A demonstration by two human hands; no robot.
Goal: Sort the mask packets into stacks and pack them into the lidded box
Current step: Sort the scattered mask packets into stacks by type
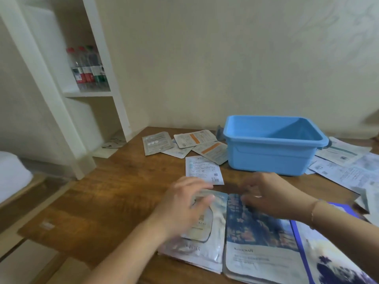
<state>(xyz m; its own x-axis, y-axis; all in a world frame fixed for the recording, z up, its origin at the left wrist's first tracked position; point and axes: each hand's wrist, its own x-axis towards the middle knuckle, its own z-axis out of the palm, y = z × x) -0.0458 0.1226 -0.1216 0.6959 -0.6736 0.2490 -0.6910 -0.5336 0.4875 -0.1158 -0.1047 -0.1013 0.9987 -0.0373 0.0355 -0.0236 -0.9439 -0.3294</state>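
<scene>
Bare wooden table lies left of the packets — the blue box blocks the far right.
</scene>
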